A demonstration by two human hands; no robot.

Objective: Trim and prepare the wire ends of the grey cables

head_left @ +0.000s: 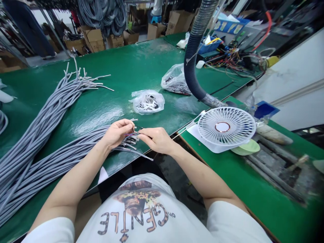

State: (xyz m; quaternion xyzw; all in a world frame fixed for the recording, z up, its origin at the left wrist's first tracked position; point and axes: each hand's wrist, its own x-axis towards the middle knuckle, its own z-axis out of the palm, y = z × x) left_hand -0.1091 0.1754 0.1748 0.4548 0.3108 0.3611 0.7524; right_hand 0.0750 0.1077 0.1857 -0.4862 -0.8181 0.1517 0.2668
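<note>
Green table (131,67). Cables (81,145) cut off at left edge, slanting up rightward. Left hand (117,133), right hand (159,139): fingertips (146,131) pinched on wires (129,134), ends obscured.

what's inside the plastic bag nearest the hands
Small dark and white pieces show through the plastic bag, jumbled together, too small to identify. Anything beneath the visible ones is covered and can't be seen.
</note>
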